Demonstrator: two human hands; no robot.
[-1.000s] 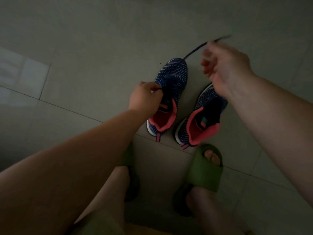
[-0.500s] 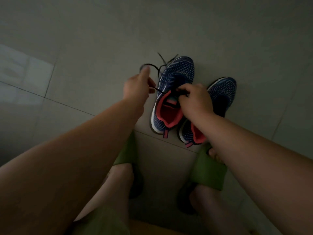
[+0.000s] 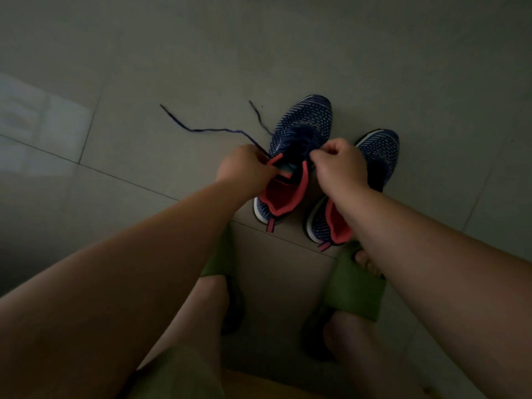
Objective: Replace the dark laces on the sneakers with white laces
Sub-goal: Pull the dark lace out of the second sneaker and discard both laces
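On the grey tiled floor (image 3: 172,67), just beyond a pair of feet in green slide sandals (image 3: 354,289), stand two navy knit sneakers with coral-pink collars. Both run lengthwise from near to far, heels toward the person and toes pointing away, tilted slightly to the right. The left sneaker (image 3: 302,125) sits a little farther off than the right sneaker (image 3: 380,151), and the two stand just beside each other.

The left hand (image 3: 244,171) is at the left edge of the left sneaker's opening, its fingers curled in against the collar where the dark shoelace (image 3: 213,130) leaves the shoe; whether they pinch the lace or the collar cannot be made out. The right hand (image 3: 339,165) hovers over the same shoe's throat with fingers bunched together at the eyelets, seemingly nipping a bit of lace, though dim light hides the contact.

Two loose lace ends trail out over the floor, one long strand running far-left, one shorter strand pointing straight away. The right forearm covers the middle of the right sneaker, and the left sandal is mostly hidden behind the left forearm.
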